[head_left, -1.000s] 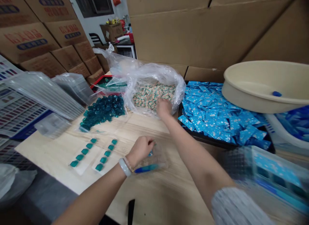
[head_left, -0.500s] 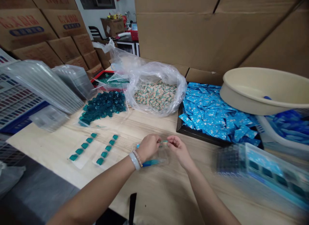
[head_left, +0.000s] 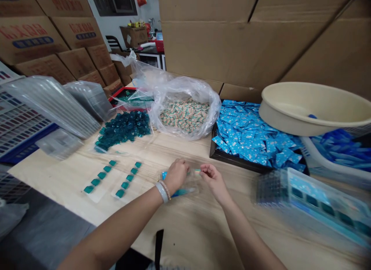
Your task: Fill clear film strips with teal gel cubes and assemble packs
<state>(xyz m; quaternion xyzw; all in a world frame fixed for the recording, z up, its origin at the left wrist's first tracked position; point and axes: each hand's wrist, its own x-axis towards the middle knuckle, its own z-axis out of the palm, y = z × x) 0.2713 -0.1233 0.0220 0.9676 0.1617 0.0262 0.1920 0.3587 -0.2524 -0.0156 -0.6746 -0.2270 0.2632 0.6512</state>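
Note:
Over the clear plastic tray (head_left: 193, 185), my left hand (head_left: 177, 175) has its fingers curled down, and whatever they grip is hidden. My right hand (head_left: 213, 180) faces it with thumb and fingers pinched at the end of a small green-and-orange packet (head_left: 198, 170). Inside the tray lie a blue packet and a long blue item (head_left: 183, 192), partly covered by my left hand. To the left, two rows of teal cubes (head_left: 101, 175) sit on pale strips. Beyond the hands, an open plastic bag (head_left: 213, 121) holds many small packets (head_left: 185, 114).
A heap of teal cubes (head_left: 124, 129) lies beside stacked clear trays (head_left: 55, 103). At right are a black tray (head_left: 232, 158) of blue packets (head_left: 255, 134), a cream basin (head_left: 313, 119), a tub of blue items (head_left: 342, 150) and filled clear boxes (head_left: 315, 204). Cardboard boxes (head_left: 208, 49) stand behind.
My left hand has shifted slightly left and up, away from my right hand. My right hand stays nearly in place. The camera view has turned a little.

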